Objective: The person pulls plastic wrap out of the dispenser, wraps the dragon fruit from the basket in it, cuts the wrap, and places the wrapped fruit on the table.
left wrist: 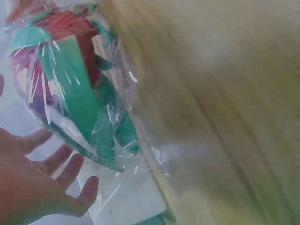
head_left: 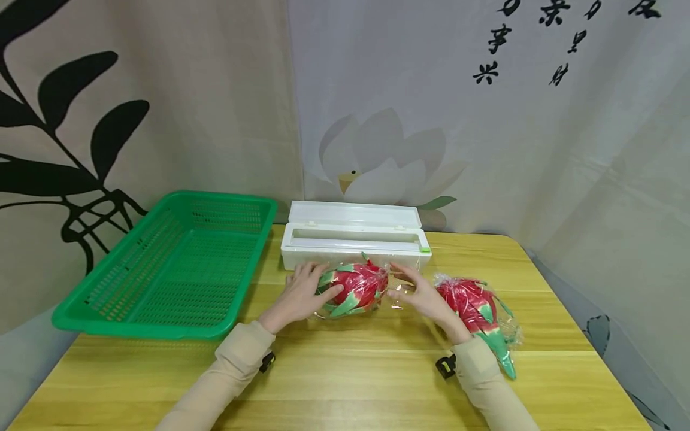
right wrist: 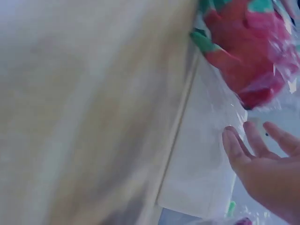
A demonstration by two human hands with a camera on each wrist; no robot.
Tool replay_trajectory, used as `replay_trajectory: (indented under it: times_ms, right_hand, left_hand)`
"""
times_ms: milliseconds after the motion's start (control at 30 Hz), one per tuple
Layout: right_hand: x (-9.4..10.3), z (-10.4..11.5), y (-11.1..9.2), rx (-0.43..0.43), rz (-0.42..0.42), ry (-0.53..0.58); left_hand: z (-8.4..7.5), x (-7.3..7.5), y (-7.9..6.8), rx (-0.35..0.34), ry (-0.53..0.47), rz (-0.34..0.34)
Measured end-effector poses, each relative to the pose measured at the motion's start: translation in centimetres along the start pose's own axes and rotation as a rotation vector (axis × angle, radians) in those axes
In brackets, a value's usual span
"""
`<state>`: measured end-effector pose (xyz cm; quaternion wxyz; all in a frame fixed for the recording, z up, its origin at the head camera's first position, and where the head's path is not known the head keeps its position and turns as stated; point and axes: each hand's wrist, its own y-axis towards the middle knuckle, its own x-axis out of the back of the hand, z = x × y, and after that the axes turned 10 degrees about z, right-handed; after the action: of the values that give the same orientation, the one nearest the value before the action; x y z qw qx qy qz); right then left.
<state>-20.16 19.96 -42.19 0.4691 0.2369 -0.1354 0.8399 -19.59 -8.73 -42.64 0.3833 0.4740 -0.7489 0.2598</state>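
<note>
A red dragon fruit with green scales (head_left: 360,285), wrapped in clear plastic film, lies on the table between my two hands. My left hand (head_left: 303,293) is at its left side, thumb and fingers spread, beside the film. In the left wrist view the fingers (left wrist: 69,171) stand apart near the wrapped fruit (left wrist: 70,89). To the fruit's right, my right hand (head_left: 426,298) has loosely bent fingers around loose film, pinching nothing visible. The right wrist view shows that hand (right wrist: 267,171) just below the fruit (right wrist: 248,51). Right behind stands a white cling film dispenser (head_left: 353,258), lid raised.
A second dragon fruit in film (head_left: 474,308) lies beside my right forearm. At the left a large green plastic basket (head_left: 237,287) rests partly over the table's edge. A printed curtain (head_left: 226,108) hangs behind the wooden table (head_left: 356,383).
</note>
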Motion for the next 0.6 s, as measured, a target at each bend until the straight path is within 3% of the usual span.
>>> replay_trajectory:
  times_ms: [133, 233, 367, 433, 500, 600]
  right_hand:
    - [1.3, 0.4, 0.6, 0.018, -0.054, 0.111]
    - [2.4, 1.3, 1.2, 0.015, -0.164, 0.101]
    - [4.2, 2.6, 2.2, -0.068, -0.322, -0.134]
    - [5.1, 3.1, 2.7, -0.146, -0.344, -0.297]
    - [6.1, 3.5, 3.1, -0.231, -0.299, -0.432]
    - [7.3, 3.7, 3.6, -0.365, -0.151, -0.562]
  left_hand:
    - [-0.3, 0.3, 0.2, -0.037, 0.005, -0.023]
    - [-0.5, 0.5, 0.4, -0.079, 0.010, -0.041]
    - [-1.1, 0.7, 1.1, -0.138, 0.030, -0.068]
    - [-1.6, 1.0, 1.5, -0.171, 0.046, -0.090]
    - [-2.3, 1.3, 2.0, -0.205, 0.063, -0.113]
    - [-3.7, 1.9, 3.0, -0.252, 0.075, -0.142]
